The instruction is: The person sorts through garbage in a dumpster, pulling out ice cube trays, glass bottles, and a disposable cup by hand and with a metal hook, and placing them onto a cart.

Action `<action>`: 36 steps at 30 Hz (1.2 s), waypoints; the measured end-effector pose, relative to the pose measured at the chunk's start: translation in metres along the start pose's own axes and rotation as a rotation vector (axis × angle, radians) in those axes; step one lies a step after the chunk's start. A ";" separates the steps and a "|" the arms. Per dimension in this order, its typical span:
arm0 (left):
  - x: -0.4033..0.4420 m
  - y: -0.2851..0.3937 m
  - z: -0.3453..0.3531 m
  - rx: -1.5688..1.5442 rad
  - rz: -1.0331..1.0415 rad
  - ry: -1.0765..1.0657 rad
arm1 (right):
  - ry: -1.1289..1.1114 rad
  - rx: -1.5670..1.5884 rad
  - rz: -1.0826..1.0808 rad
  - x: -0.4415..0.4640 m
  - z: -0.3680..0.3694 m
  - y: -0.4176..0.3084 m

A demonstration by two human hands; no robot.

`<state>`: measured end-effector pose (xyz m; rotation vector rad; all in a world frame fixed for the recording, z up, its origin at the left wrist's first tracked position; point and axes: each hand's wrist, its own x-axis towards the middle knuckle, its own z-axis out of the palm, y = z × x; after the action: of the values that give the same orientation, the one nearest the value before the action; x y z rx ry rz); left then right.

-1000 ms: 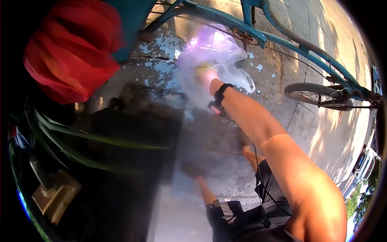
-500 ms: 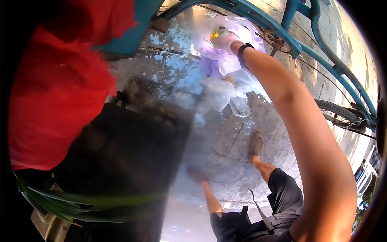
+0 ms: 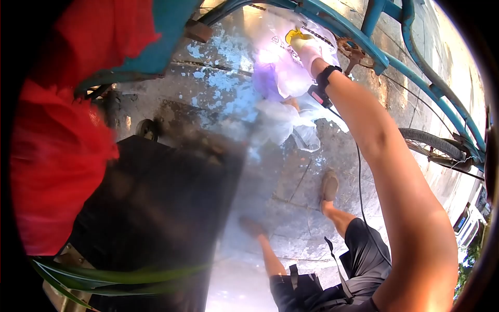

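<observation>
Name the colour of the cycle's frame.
Teal blue; the frame shows best in the head view.

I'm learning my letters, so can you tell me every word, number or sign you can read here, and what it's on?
No words or numbers are clear enough to read.
Pale purple plastic bag: a small triangle sign, too small to make out inside, and dark marks, too small to read.
White car: a blue patch, maybe its number plate, too small to read.
</observation>
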<state>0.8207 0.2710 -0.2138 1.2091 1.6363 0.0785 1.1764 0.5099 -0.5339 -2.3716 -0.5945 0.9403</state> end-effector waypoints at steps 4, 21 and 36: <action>0.000 -0.001 0.002 -0.010 -0.002 -0.003 | 0.225 0.092 -0.241 -0.052 -0.031 0.006; 0.001 -0.002 0.018 -0.005 -0.014 -0.024 | 0.265 0.250 0.027 -0.039 -0.074 0.131; -0.009 0.002 0.023 0.004 0.000 -0.038 | 0.379 -0.458 -0.985 -0.123 -0.065 0.103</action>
<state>0.8389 0.2541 -0.2167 1.2071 1.6043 0.0526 1.1628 0.3422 -0.4950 -2.0653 -1.7079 -0.0923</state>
